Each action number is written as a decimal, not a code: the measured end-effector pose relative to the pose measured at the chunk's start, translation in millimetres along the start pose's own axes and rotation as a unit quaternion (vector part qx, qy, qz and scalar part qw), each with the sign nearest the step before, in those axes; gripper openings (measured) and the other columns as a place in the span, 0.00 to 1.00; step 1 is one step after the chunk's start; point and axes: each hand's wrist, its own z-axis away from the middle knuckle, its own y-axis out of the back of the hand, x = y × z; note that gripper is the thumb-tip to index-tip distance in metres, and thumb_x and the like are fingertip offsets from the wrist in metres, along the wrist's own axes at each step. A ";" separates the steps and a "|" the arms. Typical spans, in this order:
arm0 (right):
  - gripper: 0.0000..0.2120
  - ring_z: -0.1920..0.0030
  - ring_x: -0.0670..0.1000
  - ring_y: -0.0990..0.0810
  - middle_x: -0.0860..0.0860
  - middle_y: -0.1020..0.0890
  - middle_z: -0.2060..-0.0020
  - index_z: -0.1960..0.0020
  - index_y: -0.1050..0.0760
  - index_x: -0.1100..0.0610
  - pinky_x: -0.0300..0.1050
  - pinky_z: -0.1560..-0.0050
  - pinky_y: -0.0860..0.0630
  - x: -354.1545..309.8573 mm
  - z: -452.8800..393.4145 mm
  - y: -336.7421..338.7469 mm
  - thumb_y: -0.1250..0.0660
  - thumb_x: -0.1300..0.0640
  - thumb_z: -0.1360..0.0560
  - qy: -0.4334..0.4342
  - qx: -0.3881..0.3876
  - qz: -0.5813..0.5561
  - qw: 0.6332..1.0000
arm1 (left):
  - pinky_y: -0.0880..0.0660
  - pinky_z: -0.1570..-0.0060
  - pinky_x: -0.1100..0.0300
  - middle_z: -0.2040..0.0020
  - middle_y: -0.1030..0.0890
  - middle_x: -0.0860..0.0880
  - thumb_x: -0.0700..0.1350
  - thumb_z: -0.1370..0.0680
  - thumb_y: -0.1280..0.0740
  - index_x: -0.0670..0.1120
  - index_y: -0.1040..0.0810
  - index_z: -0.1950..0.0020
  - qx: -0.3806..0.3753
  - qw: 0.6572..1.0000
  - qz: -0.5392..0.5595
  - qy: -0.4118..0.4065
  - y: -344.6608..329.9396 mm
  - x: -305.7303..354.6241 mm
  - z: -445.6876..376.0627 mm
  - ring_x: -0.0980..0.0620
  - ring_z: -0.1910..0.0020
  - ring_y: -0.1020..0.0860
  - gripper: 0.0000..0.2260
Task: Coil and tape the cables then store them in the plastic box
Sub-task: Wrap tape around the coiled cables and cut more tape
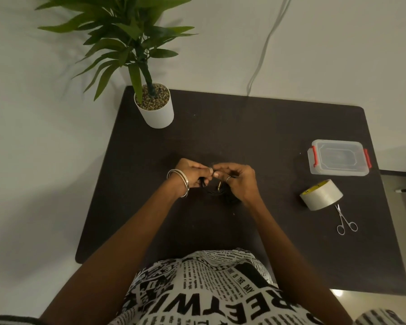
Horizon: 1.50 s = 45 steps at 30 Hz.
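two hands at work: your left hand and right hand meet at the centre of the frame, fingertips nearly touching, over the dark table.
left hand: fingers curled and clamped on a bunch of black cable; a short black length shows below your fist.
right hand: fingers curled around the same cable, pinching it close to your left thumb; a small brass-coloured plug tip hangs just below, between the hands.
cable position: mostly under and below your right hand, black on a dark top, so the number of loops cannot be told.
step in hand: judged as coiling; no tape shows on the bundle, and nothing is stored yet.
plastic box: right of the frame, well apart from your hands, lid on with red clips at both ends; contents unclear through the lid.
tape roll: just below the box, standing on its edge, untouched.
scissors: touching or just beside the roll, toward the lower right, lying flat.
potted plant: upper left corner of the table, clear of the work.
next move calls for: one hand to keep the coil pinched so the loops do not spring loose, while the other reaches right for the tape.
risk: the loose plug end may slip out of the coil.
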 end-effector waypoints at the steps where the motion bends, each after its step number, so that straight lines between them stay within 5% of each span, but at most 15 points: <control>1: 0.10 0.54 0.43 0.16 0.49 0.15 0.57 0.50 0.17 0.59 0.35 0.51 0.22 0.5 -0.6 1.2 0.27 0.66 0.31 0.002 -0.002 0.008 1.000 | 0.19 0.57 0.56 0.61 0.17 0.41 0.38 0.28 0.28 0.38 0.18 0.54 -0.004 1.000 -0.013 -0.004 0.7 -0.9 -0.1 0.51 0.67 0.20 0.05; 5: 0.11 0.52 0.43 0.17 0.52 0.15 0.54 0.49 0.17 0.59 0.33 0.50 0.23 2.6 -2.2 5.2 0.26 0.65 0.31 0.028 0.013 0.063 0.998 | 0.19 0.61 0.60 0.60 0.18 0.41 0.37 0.26 0.30 0.37 0.20 0.48 -0.004 0.998 -0.032 -0.047 -3.6 -0.4 4.1 0.52 0.65 0.20 0.08; 9: 0.10 0.59 0.45 0.18 0.54 0.15 0.57 0.48 0.17 0.60 0.34 0.57 0.23 4.0 -1.8 7.4 0.27 0.64 0.30 0.065 0.034 0.099 0.992 | 0.20 0.60 0.52 0.64 0.19 0.42 0.35 0.28 0.29 0.45 0.28 0.45 0.039 0.989 -0.051 -0.134 -8.5 -3.9 6.5 0.47 0.67 0.20 0.16; 15: 0.10 0.66 0.34 0.25 0.53 0.17 0.61 0.48 0.17 0.61 0.23 0.61 0.32 2.4 -2.3 14.8 0.29 0.67 0.29 0.128 0.017 0.177 0.976 | 0.23 0.57 0.66 0.61 0.16 0.45 0.39 0.30 0.26 0.44 0.18 0.49 0.066 0.931 -0.225 -0.281 -14.9 -9.7 7.7 0.54 0.62 0.19 0.11; 18: 0.10 0.66 0.35 0.27 0.55 0.17 0.63 0.48 0.17 0.60 0.22 0.60 0.32 3.0 -4.6 18.5 0.28 0.66 0.29 0.145 0.006 0.202 0.969 | 0.23 0.52 0.58 0.54 0.16 0.43 0.41 0.29 0.28 0.43 0.17 0.46 0.073 0.885 -0.325 -0.327 -17.6 -11.5 4.0 0.48 0.54 0.18 0.11; 20: 0.10 0.65 0.37 0.27 0.54 0.18 0.63 0.48 0.17 0.60 0.23 0.59 0.32 0.6 -7.1 21.3 0.28 0.64 0.30 0.162 -0.013 0.221 0.961 | 0.22 0.60 0.52 0.61 0.17 0.40 0.46 0.28 0.32 0.43 0.16 0.50 0.096 0.839 -0.406 -0.350 -19.2 -11.5 2.7 0.42 0.61 0.19 0.11; 23: 0.11 0.62 0.45 0.25 0.54 0.18 0.62 0.47 0.18 0.59 0.34 0.57 0.31 -1.5 -11.4 24.7 0.28 0.61 0.28 0.183 -0.042 0.265 0.946 | 0.24 0.73 0.58 0.71 0.21 0.44 0.49 0.30 0.38 0.42 0.16 0.60 0.127 0.778 -0.458 -0.411 -21.3 -14.9 -3.2 0.44 0.73 0.21 0.15; 27: 0.11 0.60 0.55 0.23 0.58 0.20 0.61 0.45 0.20 0.62 0.43 0.60 0.29 1.1 -13.5 22.5 0.30 0.63 0.27 0.205 -0.051 0.330 0.920 | 0.29 0.76 0.64 0.71 0.24 0.46 0.46 0.30 0.40 0.42 0.17 0.65 0.170 0.728 -0.494 -0.443 -25.0 -15.4 -6.6 0.49 0.73 0.24 0.13; 32: 0.08 0.59 0.59 0.22 0.59 0.20 0.59 0.48 0.20 0.64 0.51 0.61 0.23 2.7 -12.7 17.5 0.31 0.64 0.27 0.224 -0.034 0.385 0.895 | 0.26 0.76 0.60 0.68 0.25 0.43 0.39 0.33 0.29 0.38 0.20 0.65 0.139 0.723 -0.525 -0.428 -22.8 -15.8 -13.0 0.46 0.71 0.24 0.04; 37: 0.05 0.57 0.60 0.24 0.59 0.21 0.56 0.50 0.23 0.64 0.51 0.57 0.26 5.7 -17.2 20.2 0.34 0.66 0.25 0.174 -0.062 0.386 0.904 | 0.26 0.70 0.57 0.65 0.24 0.40 0.40 0.31 0.33 0.37 0.19 0.62 0.099 0.743 -0.515 -0.416 -21.8 -8.9 -17.0 0.42 0.66 0.23 0.07; 40: 0.04 0.59 0.55 0.24 0.58 0.21 0.59 0.53 0.22 0.64 0.39 0.55 0.34 0.6 -18.6 28.4 0.36 0.67 0.25 0.146 -0.093 0.324 0.930 | 0.31 0.52 0.55 0.52 0.24 0.38 0.42 0.23 0.35 0.39 0.20 0.47 0.051 0.801 -0.490 -0.340 -18.4 2.9 -13.9 0.41 0.50 0.26 0.10; 45: 0.07 0.56 0.51 0.25 0.56 0.21 0.56 0.51 0.22 0.63 0.28 0.56 0.35 -0.3 -20.3 36.1 0.36 0.70 0.26 0.107 -0.138 0.288 0.941 | 0.28 0.55 0.58 0.54 0.20 0.43 0.42 0.22 0.37 0.41 0.20 0.49 -0.060 0.887 -0.403 -0.217 -12.8 13.6 -9.1 0.47 0.54 0.22 0.08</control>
